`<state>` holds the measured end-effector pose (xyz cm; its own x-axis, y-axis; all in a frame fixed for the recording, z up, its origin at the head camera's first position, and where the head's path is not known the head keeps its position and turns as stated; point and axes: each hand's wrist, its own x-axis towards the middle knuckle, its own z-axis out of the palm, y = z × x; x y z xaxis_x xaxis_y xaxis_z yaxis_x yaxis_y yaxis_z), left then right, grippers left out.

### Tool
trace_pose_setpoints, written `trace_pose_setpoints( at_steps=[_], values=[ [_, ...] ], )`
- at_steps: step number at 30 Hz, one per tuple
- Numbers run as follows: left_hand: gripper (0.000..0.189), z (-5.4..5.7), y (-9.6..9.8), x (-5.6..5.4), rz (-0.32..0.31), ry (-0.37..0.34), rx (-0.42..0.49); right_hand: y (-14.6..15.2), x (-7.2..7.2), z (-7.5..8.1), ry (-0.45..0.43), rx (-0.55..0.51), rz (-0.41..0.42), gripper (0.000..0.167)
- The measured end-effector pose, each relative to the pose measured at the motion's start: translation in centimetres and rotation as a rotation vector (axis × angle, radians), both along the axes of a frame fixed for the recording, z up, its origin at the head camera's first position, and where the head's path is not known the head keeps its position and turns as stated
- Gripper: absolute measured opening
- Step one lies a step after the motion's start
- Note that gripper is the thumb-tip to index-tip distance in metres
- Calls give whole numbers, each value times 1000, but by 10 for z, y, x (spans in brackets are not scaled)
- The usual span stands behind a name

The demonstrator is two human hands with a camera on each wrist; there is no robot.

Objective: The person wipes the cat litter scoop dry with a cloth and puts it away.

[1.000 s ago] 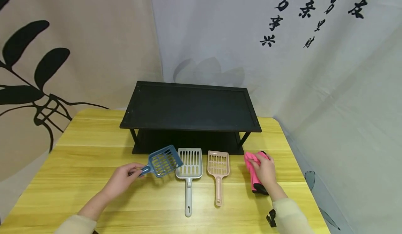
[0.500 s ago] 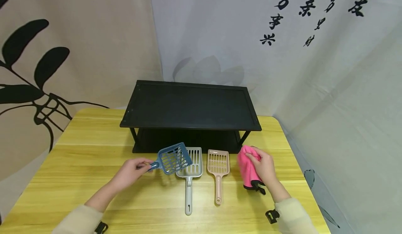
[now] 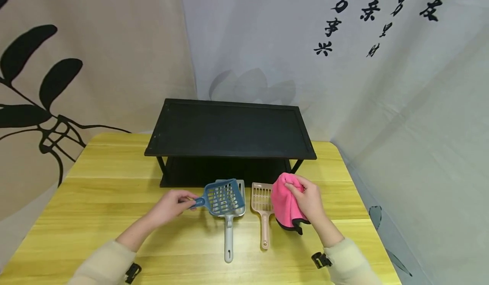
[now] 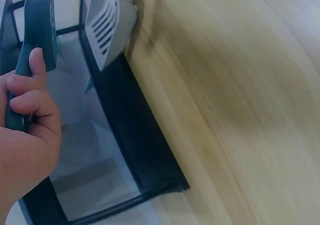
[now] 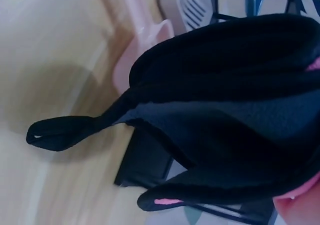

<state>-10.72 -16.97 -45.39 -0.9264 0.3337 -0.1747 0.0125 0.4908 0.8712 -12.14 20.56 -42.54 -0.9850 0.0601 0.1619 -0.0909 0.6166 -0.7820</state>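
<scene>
My left hand (image 3: 173,207) grips the handle of a blue slotted litter scoop (image 3: 225,196), held above the table. In the head view its head overlaps a grey-white litter scoop (image 3: 229,234) lying on the wood. My right hand (image 3: 307,196) pinches a pink cloth (image 3: 284,200) with black edging and a hanging loop. That cloth hangs over the right side of a pale pink litter scoop (image 3: 265,227) and hides part of its head. In the right wrist view, the cloth's dark underside (image 5: 235,130) fills much of the picture.
Behind the scoops stands a black two-tier rack (image 3: 231,130), its lower shelf close to their heads. All this rests on a yellow wood-grain table (image 3: 114,174). Printed fabric (image 3: 244,34) hangs at the back and right.
The blue scoop has moved right in my left hand, over the grey-white scoop. My right hand has lifted the pink cloth and carried it left, to the pale pink scoop.
</scene>
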Motion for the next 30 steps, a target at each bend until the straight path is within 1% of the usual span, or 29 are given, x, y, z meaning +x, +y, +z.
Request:
trace_pose_setpoints(
  at_steps=[8, 11, 15, 18, 20, 23, 27, 30],
  values=[
    [22, 3, 17, -5, -63, 16, -3, -22, -2, 7, 32, -34, 34, 29],
    [21, 4, 23, -6, -76, 17, -5, -31, -2, 10, 39, -58, 52, 29],
    [21, 3, 34, -7, -100, 11, -2, -44, -2, 9, 74, -86, 86, 29],
    [21, 2, 40, -8, -125, 27, 3, -57, -1, 6, 105, -107, 128, 27],
    [21, 2, 44, -7, -137, 45, 11, -66, 0, 3, 113, -101, 159, 25],
    [21, 3, 49, -8, -140, 57, 4, -78, 3, -2, 92, -36, 206, 25],
    [20, 4, 53, -8, -143, 51, -17, -89, 7, -10, 84, 137, 265, 28],
    [20, 6, 55, -9, -152, 63, -24, -93, 9, -13, 118, 259, 312, 28]
  ],
)
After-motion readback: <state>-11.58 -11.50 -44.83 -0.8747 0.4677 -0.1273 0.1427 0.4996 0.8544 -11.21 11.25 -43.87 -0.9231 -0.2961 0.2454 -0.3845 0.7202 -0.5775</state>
